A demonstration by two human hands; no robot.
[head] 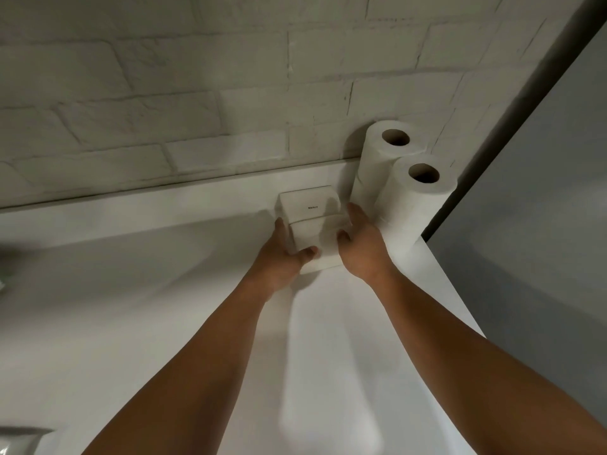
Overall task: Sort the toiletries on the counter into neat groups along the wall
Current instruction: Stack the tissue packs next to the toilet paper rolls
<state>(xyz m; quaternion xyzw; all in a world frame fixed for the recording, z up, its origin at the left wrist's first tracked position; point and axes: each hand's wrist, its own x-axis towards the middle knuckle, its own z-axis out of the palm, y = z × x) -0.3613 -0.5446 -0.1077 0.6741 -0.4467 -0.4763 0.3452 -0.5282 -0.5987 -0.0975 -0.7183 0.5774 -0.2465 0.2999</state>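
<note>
two paper rolls stand in the corner at 2 o'clock, the far box at 12 by the wall — the near box sits touching it in front, left hand gripping thumb-over-top, right hand pressing flat-fingered on its side. something blurred at 7 o'clock — likely unsorted.

1. This looks like a bathroom or washroom.
2. Two upright white paper rolls with brown cardboard cores stand just beyond the right hand, in the corner.
3. A smooth white counter runs under the hands to a white-painted brick wall beyond them.
4. A plain white cardboard box sits between that hand and the left hand.
</note>
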